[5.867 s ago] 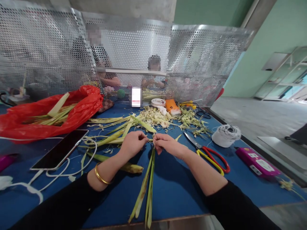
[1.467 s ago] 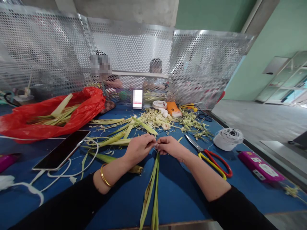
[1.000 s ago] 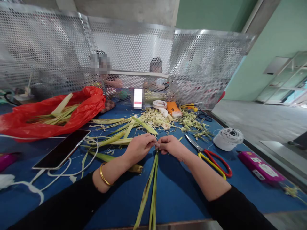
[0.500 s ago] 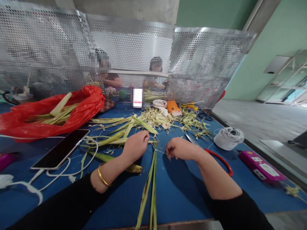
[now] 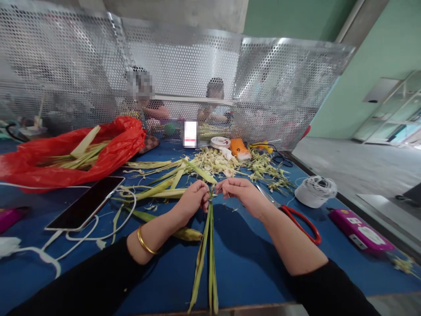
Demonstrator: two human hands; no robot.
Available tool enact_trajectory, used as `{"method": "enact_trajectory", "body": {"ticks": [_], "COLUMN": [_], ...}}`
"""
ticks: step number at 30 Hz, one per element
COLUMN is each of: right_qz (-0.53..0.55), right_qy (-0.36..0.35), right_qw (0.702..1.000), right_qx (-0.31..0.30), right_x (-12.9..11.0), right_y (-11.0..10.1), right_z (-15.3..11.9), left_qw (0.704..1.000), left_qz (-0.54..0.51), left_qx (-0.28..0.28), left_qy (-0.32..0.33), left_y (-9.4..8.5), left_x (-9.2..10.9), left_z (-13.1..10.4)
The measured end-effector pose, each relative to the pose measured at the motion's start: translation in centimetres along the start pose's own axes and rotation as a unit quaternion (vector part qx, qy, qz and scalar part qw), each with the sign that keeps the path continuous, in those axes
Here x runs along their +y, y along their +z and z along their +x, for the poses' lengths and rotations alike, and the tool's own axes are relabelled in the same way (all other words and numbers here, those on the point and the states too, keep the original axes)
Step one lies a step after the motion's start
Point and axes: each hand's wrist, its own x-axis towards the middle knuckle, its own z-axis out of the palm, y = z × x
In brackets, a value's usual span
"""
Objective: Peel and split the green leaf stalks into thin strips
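Long green leaf strips (image 5: pixel 212 250), gathered at the top, hang toward the table's front edge. Close against the left side of the gathered top is my left hand (image 5: pixel 194 196), its fingers curled; whatever they pinch is hidden. From the other side my right hand (image 5: pixel 241 192) reaches in with thumb and fingers closed together by the tip of the bundle. A thin white string seems to be in its fingertips, though it is barely visible. Beneath my left forearm lies a yellowish leaf husk (image 5: pixel 189 234).
Red-handled scissors (image 5: pixel 304 226), a white string roll (image 5: pixel 314 193) and a purple pack (image 5: pixel 360 228) lie right. Left are a phone (image 5: pixel 85 204) with white cables and a red bag (image 5: pixel 121 136) of leaves. Trimmings (image 5: pixel 217 160) pile behind; two people sit beyond a perforated screen (image 5: pixel 194 57).
My right hand has moved up and left to the top of the leaf strips. My left hand has shifted slightly right. The string stretched toward my right hand no longer shows clearly.
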Motion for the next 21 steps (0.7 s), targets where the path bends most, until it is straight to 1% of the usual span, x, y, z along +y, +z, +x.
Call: {"method": "enact_trajectory", "body": {"ticks": [1,3,5,6,9,12,14,15,17,19,21], "right_qz": [0.069,0.176,0.234,0.242,0.212,0.161,0.142,0.137,0.131,0.124,0.115], "right_qy": [-0.006,0.005,0.03,0.04,0.049,0.057,0.065,0.065,0.058,0.052,0.05], "right_qw": [0.997,0.984,0.972,0.969,0.976,0.984,0.986,0.986,0.986,0.987,0.989], "right_qx": [0.015,0.026,0.02,0.014,0.009,0.04,0.059,0.067,0.081,0.088,0.083], "right_x": [0.1,0.5,0.8,0.9,1.0,1.2,1.4,1.6,1.8,2.0,2.0], "right_y": [0.5,1.3,1.7,1.8,1.9,2.2,2.4,2.5,2.6,2.4,2.3], "right_z": [0.1,0.3,0.5,0.5,0.5,0.5,0.5,0.6,0.7,0.8,0.9], "left_qw": [1.0,1.0,0.999,0.998,0.988,0.962,0.95,0.95,0.961,0.977,0.989], "left_qz": [0.007,0.023,0.04,0.054,0.142,0.253,0.293,0.296,0.266,0.205,0.141], "left_qx": [-0.001,-0.001,-0.005,-0.009,-0.026,-0.033,-0.028,-0.025,-0.016,-0.001,0.029], "left_qy": [0.006,0.021,0.032,0.038,0.064,0.092,0.099,0.097,0.079,0.054,0.026], "left_y": [0.0,0.0,0.0,0.0,0.1,0.2,0.2,0.1,0.0,-0.2,-0.4], "left_x": [-0.1,-0.2,-0.2,-0.2,0.2,0.4,0.3,0.2,-0.1,-0.3,-0.2], "left_z": [0.0,0.0,0.0,0.0,-0.3,-0.5,-0.5,-0.5,-0.4,-0.2,0.0]}}
